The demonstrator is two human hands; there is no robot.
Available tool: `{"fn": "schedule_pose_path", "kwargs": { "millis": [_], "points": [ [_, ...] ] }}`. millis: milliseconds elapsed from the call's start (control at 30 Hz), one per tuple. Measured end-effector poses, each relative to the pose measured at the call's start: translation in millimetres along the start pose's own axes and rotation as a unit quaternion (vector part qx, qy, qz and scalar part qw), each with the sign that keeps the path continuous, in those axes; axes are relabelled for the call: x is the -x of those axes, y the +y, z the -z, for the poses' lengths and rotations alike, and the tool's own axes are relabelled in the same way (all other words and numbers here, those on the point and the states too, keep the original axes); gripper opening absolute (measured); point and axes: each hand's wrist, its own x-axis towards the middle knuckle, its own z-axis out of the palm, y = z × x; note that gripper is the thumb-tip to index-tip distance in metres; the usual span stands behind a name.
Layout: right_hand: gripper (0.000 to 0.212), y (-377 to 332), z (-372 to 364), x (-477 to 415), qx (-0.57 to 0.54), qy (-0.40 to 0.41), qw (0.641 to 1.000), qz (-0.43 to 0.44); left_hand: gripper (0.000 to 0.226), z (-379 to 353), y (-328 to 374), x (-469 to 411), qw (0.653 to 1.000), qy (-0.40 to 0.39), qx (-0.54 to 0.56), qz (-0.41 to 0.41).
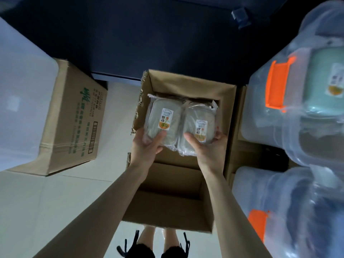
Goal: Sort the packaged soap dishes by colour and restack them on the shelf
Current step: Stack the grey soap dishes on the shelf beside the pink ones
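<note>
Noted left grip (147,144) clamped on the left pack (163,121), thumb across its face. Right grip (206,146) likewise clamped on the right pack (199,127). Holding both beige packs side by side, touching, above the box (188,84), over its far half. Looks like several dishes per pack; cannot confirm count.

Risks, as judged:
- Slick wrap, held at the near end only: could slip and drop back into the box, or fan apart.
- Dim light, pale colours: could mis-sort against the green dish (325,84) in the tub (260,112) right of the box.

Closed carton (74,116) left of the box.
</note>
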Motion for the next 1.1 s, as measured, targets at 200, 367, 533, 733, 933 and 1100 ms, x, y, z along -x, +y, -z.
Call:
{"fn": "schedule_pose_path", "kwargs": {
  "millis": [200, 367, 533, 733, 933, 1100],
  "points": [
    [0.092, -73.5, 36.4, 69.0, 0.003, -0.079, 0.994, 0.073, 0.046, 34.6, 83.2, 83.7, 0.996, 0.016, 0.082, -0.029],
    [0.087, -159.9, 73.7, 145.6, -0.026, -0.145, 0.981, 0.125, 0.063, 63.6, 162.3, 175.8, 0.986, -0.009, 0.144, -0.085],
    [0.08, -257.5, 98.7, 232.4, -0.049, -0.173, 0.963, 0.202, 0.06, 100.7, 251.3, 258.3, 0.969, -0.007, 0.185, -0.162],
    [0.054, -365.2, 90.4, 328.5, -0.117, -0.16, 0.937, 0.286, 0.064, 172.8, 359.7, 314.9, 0.943, 0.012, 0.216, -0.253],
    [0.055, -433.4, 50.6, 419.1, -0.193, -0.117, 0.912, 0.344, 0.042, 262.8, 445.6, 342.1, 0.912, 0.024, 0.212, -0.351],
    [0.043, -475.3, 21.2, 473.0, -0.197, -0.088, 0.892, 0.397, 0.039, 326.5, 499.3, 348.0, 0.895, -0.029, 0.189, -0.403]
  ]
}}
